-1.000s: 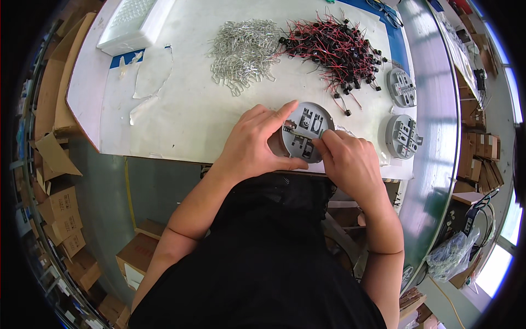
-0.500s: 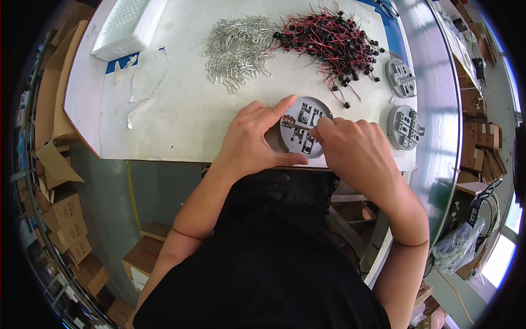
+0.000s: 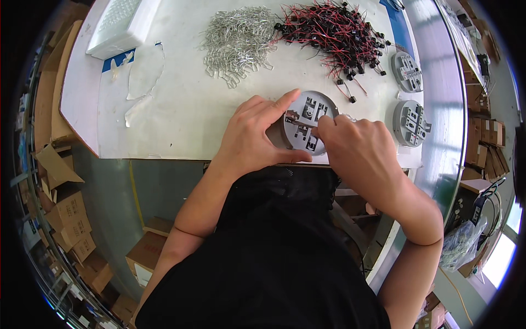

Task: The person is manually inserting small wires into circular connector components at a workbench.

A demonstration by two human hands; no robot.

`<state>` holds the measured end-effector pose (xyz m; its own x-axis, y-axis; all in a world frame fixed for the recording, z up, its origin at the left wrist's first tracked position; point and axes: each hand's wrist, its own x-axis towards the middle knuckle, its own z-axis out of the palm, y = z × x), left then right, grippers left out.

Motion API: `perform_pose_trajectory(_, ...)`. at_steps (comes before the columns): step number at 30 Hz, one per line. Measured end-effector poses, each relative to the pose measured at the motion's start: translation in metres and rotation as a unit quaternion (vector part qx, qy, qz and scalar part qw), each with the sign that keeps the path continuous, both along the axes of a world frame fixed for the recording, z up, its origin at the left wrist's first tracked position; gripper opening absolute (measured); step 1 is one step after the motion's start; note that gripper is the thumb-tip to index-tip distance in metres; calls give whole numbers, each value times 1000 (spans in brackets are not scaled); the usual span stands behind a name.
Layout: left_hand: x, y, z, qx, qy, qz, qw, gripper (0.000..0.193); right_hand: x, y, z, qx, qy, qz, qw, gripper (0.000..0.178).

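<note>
Grey disc (image 3: 308,118) in curved left hand (image 3: 251,135)

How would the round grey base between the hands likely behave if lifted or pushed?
The round grey base looks stiff, with no bend visible where the left hand grips it. Being wide and shallow, it probably wouldn't tip when lying flat. Its circular outline suggests it might roll if stood on end.

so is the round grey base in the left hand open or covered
Open: no lid covers the round grey base, and its dark openings show, though the right hand hides part.
</note>
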<state>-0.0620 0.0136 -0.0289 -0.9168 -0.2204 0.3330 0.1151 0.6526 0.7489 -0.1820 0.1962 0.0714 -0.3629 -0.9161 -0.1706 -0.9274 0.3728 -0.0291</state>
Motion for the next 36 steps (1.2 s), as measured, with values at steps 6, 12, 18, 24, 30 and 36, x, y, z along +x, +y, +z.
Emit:
perform_pose_trajectory(6,-1,0,3,9,-13,-2,1000,109,1,5,-1,-26,-3,-26,999,21)
perform_pose_trajectory(12,-3,-1,3,12,-9,-4,1000,109,1,3,-6,-25,39,-6,999,20)
perform_pose_trajectory(18,-3,-3,3,14,-8,-3,1000,108,0,4,-5,-35,47,0,998,20)
perform_pose_trajectory(24,-2,-2,5,12,-15,-7,1000,109,3,1,-5,-43,52,8,998,21)
perform_pose_trajectory(30,0,0,5,11,-13,-9,1000,110,5,4,-8,-24,55,5,998,22)
perform_pose_trajectory(36,-2,-4,6,7,-22,-16,1000,107,9,5,-10,19,48,-26,998,21)
